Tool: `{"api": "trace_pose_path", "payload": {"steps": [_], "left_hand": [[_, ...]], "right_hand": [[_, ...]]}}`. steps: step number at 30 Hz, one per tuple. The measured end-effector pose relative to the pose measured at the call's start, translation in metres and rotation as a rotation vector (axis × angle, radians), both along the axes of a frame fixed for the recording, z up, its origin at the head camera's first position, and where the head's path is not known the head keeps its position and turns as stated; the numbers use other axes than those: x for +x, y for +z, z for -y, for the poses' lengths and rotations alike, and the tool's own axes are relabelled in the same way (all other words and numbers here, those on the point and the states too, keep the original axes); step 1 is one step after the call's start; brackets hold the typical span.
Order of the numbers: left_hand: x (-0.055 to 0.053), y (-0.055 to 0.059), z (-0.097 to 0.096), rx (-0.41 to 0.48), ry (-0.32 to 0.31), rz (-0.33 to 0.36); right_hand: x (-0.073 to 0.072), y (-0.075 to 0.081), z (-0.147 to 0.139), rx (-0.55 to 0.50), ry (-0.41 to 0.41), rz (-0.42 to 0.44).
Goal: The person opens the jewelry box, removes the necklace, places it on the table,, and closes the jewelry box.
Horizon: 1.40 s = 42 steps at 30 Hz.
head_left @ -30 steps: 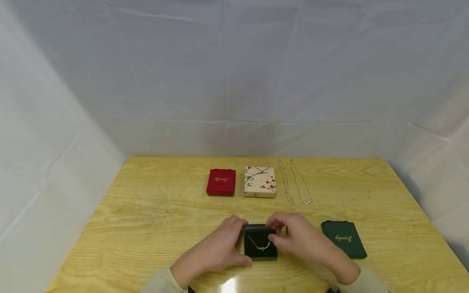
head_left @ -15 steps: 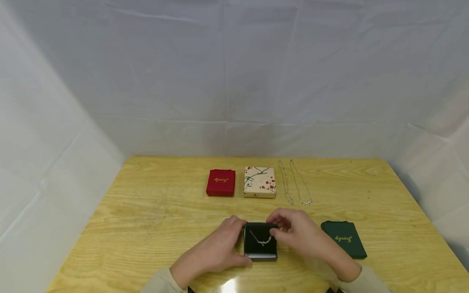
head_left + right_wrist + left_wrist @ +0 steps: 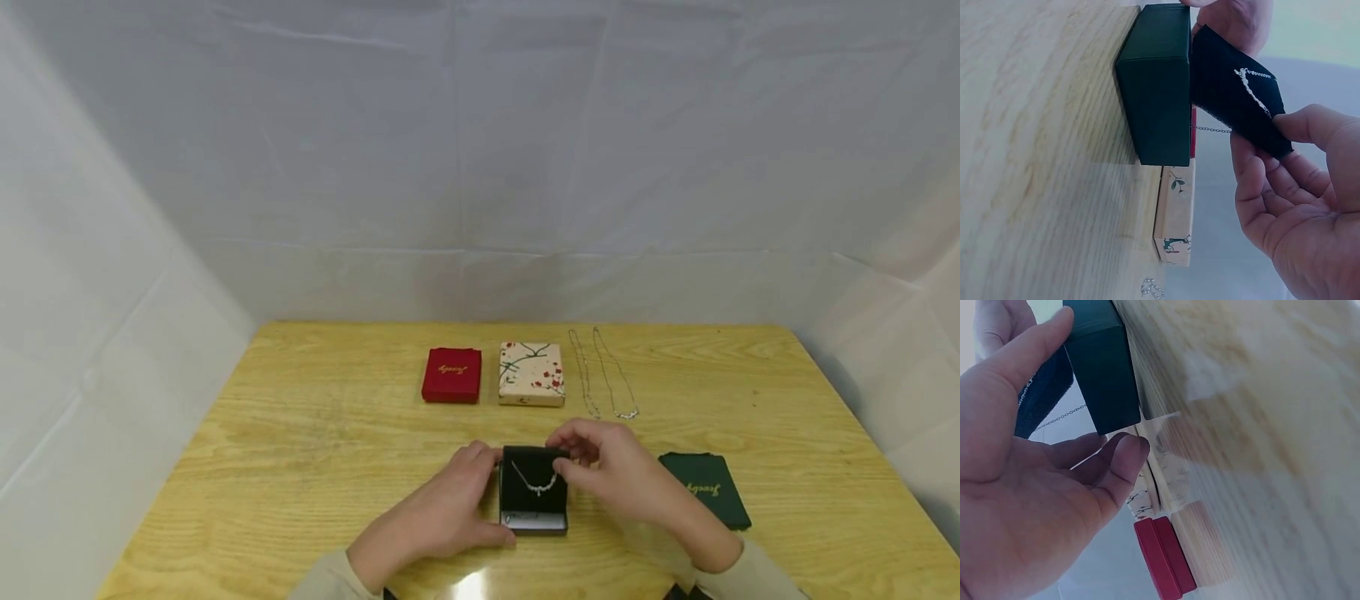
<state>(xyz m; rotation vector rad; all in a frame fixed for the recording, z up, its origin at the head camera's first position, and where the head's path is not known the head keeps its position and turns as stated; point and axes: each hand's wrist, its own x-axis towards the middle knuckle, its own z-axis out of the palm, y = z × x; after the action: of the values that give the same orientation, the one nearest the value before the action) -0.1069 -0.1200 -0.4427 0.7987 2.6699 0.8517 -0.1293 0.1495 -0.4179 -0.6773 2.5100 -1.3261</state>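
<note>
In the head view my left hand [image 3: 457,504] holds the dark green box base [image 3: 534,530] at its left side, thumb at the near corner and fingers at the far one. Above the base, a black velvet pad [image 3: 1216,78] stands tilted, far edge raised. Between thumb and fingers my right hand [image 3: 611,467] pinches the pad's far right corner. A silver necklace [image 3: 1249,87] lies across the pad's face, and a length of its chain [image 3: 1060,419] hangs behind. Some of the box's silvery-grey inside shows below the pad.
A dark green lid [image 3: 705,490] with gold lettering lies right of my right hand. Further back are a red box [image 3: 452,375], a cream floral box [image 3: 532,374] and two silver necklaces [image 3: 615,375] on the wooden table [image 3: 315,433]. White cloth [image 3: 480,167] surrounds the table.
The black pad's far edge has tilted up out of the box, raised by my right hand, showing more of the inside. My left hand stays on the box.
</note>
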Motion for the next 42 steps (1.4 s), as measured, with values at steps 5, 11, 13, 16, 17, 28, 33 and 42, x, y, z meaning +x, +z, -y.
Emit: {"api": "trace_pose_path", "payload": {"steps": [5, 11, 13, 16, 17, 28, 33, 42], "left_hand": [[-0.001, 0.001, 0.001, 0.06, 0.049, 0.019], [-0.003, 0.006, 0.004, 0.194, 0.09, 0.071], [-0.004, 0.01, 0.004, 0.246, 0.091, 0.109], [-0.004, 0.014, 0.004, 0.315, 0.099, 0.166], [-0.004, 0.015, 0.004, 0.336, 0.103, 0.186], [-0.004, 0.017, 0.001, 0.431, 0.154, 0.325], [-0.003, 0.017, -0.001, 0.492, 0.14, 0.377], [-0.002, 0.016, -0.003, 0.542, 0.144, 0.406]], "right_hand": [[-0.001, 0.001, -0.001, -0.019, 0.011, -0.01], [-0.001, 0.003, -0.001, -0.037, 0.01, -0.015], [-0.001, 0.004, -0.001, -0.049, 0.008, -0.008], [-0.001, 0.005, -0.001, -0.065, 0.007, 0.002], [-0.001, 0.005, -0.001, -0.069, 0.007, 0.003], [-0.001, 0.004, 0.0, -0.13, -0.002, 0.028], [-0.001, 0.003, 0.0, -0.145, 0.007, 0.033], [0.001, 0.0, 0.001, -0.069, -0.028, -0.2]]}}
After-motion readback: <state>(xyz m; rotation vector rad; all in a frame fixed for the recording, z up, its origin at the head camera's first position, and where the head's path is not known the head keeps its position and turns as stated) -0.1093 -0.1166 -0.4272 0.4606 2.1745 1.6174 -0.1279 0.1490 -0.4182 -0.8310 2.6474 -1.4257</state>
